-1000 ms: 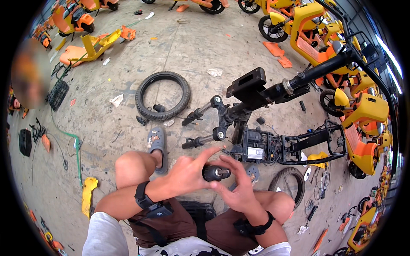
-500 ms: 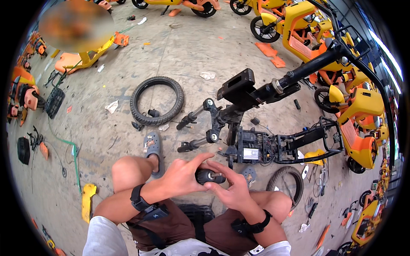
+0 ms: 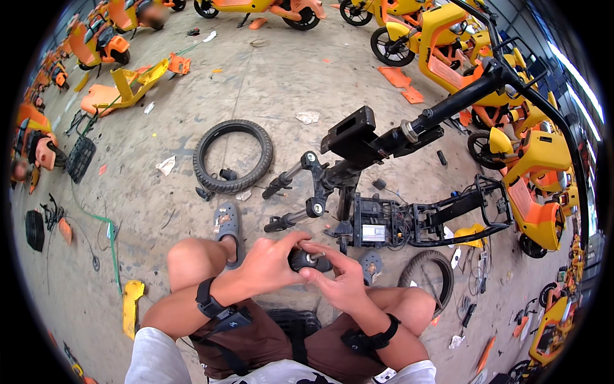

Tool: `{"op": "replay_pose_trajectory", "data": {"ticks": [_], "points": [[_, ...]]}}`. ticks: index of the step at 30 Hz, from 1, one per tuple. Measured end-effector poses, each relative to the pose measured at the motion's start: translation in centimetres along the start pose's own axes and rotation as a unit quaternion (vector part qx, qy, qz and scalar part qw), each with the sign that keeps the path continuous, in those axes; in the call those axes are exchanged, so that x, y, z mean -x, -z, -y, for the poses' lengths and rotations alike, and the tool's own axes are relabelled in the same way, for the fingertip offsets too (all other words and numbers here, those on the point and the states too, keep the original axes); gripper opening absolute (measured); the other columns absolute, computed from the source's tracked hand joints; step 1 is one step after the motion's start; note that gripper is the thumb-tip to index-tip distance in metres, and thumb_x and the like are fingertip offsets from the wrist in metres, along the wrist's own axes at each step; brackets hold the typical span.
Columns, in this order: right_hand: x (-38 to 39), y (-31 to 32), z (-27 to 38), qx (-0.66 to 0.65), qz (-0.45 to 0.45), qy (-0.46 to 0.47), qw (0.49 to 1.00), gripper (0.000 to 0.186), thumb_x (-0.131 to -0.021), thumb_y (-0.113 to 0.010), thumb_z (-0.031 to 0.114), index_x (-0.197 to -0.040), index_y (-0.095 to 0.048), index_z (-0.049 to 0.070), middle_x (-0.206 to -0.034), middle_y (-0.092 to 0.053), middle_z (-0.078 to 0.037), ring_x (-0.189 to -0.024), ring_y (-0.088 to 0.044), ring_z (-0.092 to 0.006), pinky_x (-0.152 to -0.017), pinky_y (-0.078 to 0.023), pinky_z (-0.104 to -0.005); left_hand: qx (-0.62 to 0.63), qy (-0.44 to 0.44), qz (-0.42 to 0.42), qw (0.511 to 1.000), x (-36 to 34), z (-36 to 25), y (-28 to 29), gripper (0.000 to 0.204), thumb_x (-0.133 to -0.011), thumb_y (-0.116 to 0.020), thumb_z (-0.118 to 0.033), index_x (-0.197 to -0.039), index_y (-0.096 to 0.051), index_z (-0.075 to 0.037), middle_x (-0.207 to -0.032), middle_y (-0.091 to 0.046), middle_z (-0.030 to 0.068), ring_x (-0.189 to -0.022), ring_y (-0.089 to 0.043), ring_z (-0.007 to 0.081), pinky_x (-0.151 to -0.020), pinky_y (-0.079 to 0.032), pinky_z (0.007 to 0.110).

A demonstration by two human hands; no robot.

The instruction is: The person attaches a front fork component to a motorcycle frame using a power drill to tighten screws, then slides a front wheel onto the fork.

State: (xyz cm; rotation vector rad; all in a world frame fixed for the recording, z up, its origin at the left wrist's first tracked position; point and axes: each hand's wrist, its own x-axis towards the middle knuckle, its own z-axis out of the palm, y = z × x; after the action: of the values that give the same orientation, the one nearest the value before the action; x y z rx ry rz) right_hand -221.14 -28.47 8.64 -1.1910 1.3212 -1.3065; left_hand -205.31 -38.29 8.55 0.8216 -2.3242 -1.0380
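Observation:
My left hand (image 3: 268,265) and my right hand (image 3: 339,281) are both wrapped round a short black tool (image 3: 299,258), which looks like a drill, with a silver shaft at its tip. They hold it between my bent knees, and my fingers cover much of it. Just beyond my hands lies a black, stripped scooter frame (image 3: 460,216) with battery bay and wiring, its steering column (image 3: 435,118) and two fork legs (image 3: 284,182) showing. My feet in grey clogs (image 3: 227,221) are on the concrete floor.
A loose tire (image 3: 259,153) lies ahead, another (image 3: 442,278) right of my knee. Yellow-orange scooters (image 3: 537,160) stand along the right and back. A detached yellow body (image 3: 131,86), a yellow panel (image 3: 133,301), cables, a green strap (image 3: 109,233) and scraps litter the floor.
My hands and the black tool have shifted slightly left, the tool turning a little between my fingers. The whole view has shifted slightly as my head moved.

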Motion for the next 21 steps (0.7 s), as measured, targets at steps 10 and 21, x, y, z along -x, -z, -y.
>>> {"op": "replay_pose_trajectory", "data": {"ticks": [10,21], "points": [[0.9,-1.6,-1.8,-0.023,-0.108,-0.022,0.994,0.038,-0.083,-0.076,0.010,-0.118,-0.066,-0.001,-0.117,-0.067,-0.010,-0.115,-0.057,-0.0170,-0.099,-0.044,-0.0314,0.003,0.002,-0.005,1.000,-0.2,-0.1,-0.7,0.056,-0.066,-0.082,-0.022,-0.114,-0.060,-0.004,-0.091,-0.072,0.0115,-0.078,-0.071,0.0311,-0.067,-0.057,0.037],[0.3,-0.9,-1.7,-0.054,-0.046,0.006,0.997,0.041,-0.086,-0.073,0.006,-0.124,-0.061,-0.004,-0.123,-0.064,-0.010,-0.114,-0.058,-0.0156,-0.099,-0.045,-0.0292,-0.006,-0.003,-0.019,1.000,-0.2,0.2,-0.5,0.057,-0.063,-0.084,-0.025,-0.111,-0.061,-0.005,-0.088,-0.072,0.0106,-0.074,-0.071,0.0311,-0.065,-0.057,0.036]]}}
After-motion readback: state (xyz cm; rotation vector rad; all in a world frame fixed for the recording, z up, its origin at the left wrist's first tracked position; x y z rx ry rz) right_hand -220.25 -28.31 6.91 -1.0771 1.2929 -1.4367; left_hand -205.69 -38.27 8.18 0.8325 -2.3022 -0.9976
